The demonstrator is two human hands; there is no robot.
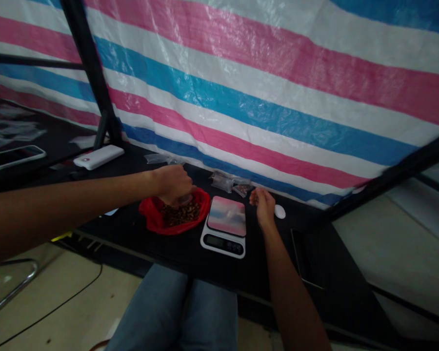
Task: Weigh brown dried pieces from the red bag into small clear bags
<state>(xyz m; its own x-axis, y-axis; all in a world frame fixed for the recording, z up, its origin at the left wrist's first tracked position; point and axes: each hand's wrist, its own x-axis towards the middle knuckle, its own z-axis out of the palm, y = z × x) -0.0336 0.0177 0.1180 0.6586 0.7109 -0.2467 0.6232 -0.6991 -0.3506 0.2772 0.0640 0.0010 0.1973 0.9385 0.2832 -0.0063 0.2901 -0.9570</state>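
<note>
A red bag (151, 218) lies open on the black table (175, 246), filled with small brown pieces (179, 213). My left hand (172, 184) hovers over it, fingers closed around a small clear cup pressed into the pieces. A white kitchen scale (226, 225) with a shiny platform sits just right of the bag. My right hand (262, 203) rests on the table right of the scale, cupped around a few brown pieces. A small white oval object (280, 211) lies beside that hand.
Small clear plastic bags (227, 182) lie behind the scale against a striped pink, blue and white tarp (263, 92). A white power bank (98, 157) and a phone (12, 157) sit at the left. A black frame post (91, 68) rises there. My knees are below the table.
</note>
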